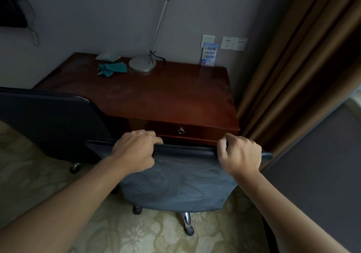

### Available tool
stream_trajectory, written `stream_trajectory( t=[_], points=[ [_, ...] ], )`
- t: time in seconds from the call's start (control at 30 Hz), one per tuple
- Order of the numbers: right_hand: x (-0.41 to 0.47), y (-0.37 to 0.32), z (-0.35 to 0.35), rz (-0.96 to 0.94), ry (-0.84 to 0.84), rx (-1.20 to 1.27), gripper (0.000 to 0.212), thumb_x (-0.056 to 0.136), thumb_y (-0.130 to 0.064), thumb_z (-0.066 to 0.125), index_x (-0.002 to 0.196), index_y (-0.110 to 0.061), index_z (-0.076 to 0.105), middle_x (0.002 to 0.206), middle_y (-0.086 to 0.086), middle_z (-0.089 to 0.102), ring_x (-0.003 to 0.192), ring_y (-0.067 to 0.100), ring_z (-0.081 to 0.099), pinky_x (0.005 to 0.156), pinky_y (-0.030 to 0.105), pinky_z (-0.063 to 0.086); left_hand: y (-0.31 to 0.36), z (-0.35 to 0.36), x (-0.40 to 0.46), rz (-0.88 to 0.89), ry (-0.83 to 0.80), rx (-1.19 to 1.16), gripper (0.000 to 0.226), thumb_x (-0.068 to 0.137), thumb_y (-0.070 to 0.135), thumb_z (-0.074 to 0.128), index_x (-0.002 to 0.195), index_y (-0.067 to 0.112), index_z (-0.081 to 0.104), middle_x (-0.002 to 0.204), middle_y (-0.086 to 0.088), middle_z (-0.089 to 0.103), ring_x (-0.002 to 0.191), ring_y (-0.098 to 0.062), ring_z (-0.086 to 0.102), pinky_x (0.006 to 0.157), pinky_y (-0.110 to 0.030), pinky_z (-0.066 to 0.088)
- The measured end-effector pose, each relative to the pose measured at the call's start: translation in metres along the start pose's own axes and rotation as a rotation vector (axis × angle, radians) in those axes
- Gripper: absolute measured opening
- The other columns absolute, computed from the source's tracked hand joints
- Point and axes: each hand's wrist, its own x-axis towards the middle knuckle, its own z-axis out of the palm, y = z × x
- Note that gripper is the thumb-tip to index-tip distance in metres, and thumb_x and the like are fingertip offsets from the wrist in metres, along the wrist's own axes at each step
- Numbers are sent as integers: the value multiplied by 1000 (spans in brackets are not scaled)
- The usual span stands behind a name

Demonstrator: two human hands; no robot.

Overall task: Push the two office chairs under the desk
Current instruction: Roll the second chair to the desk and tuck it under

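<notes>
A dark blue office chair (179, 186) stands right in front of the reddish wooden desk (160, 96), its backrest top close to the drawer front. My left hand (134, 151) grips the top edge of that backrest on the left. My right hand (240, 153) grips the same edge on the right. Its wheeled chrome base shows below on the carpet. A second dark office chair (50, 123) stands to the left, its backrest against the desk's left front edge, one caster visible beneath it.
On the desk stand a silver lamp (142, 64), a teal cloth (112, 69), a tissue packet and a blue card holder (209, 54). Brown curtains (293, 67) hang close on the right. A grey panel (312, 174) stands at the lower right. Patterned carpet covers the floor.
</notes>
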Motion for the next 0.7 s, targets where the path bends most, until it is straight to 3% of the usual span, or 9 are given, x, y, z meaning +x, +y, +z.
stream_trajectory(
  t=[0.17, 0.3, 0.57, 0.7],
  points=[
    [-5, -1, 9, -66, 84, -13, 36, 82, -20, 43, 47, -17, 34, 42, -5, 34, 40, 14, 28, 49, 21, 4, -9, 2, -1, 34, 28, 22, 38, 72, 33, 66, 109, 43, 64, 94, 18, 60, 90, -12, 59, 64, -28, 42],
    [11, -4, 16, -100, 149, -16, 37, 82, -17, 44, 47, -17, 32, 41, -4, 33, 37, 16, 30, 51, 21, 1, -17, -10, 15, 34, 5, 19, 40, 73, 34, 68, 113, 42, 64, 98, 19, 60, 95, -12, 59, 72, -30, 47],
    [25, 5, 26, -144, 211, -8, 38, 82, -15, 45, 47, -15, 33, 40, -2, 35, 37, 17, 31, 49, 24, 5, -21, -15, 29, 83, 20, -5, 40, 70, 40, 74, 109, 39, 65, 93, 19, 62, 90, -12, 62, 75, -34, 52],
    [35, 9, 30, -160, 260, -5, 37, 82, -16, 46, 47, -15, 33, 40, 0, 36, 37, 19, 32, 48, 24, 11, -25, -17, 39, 102, 31, -4, 43, 68, 42, 74, 111, 40, 66, 93, 21, 63, 89, -11, 63, 73, -29, 50]
  ],
)
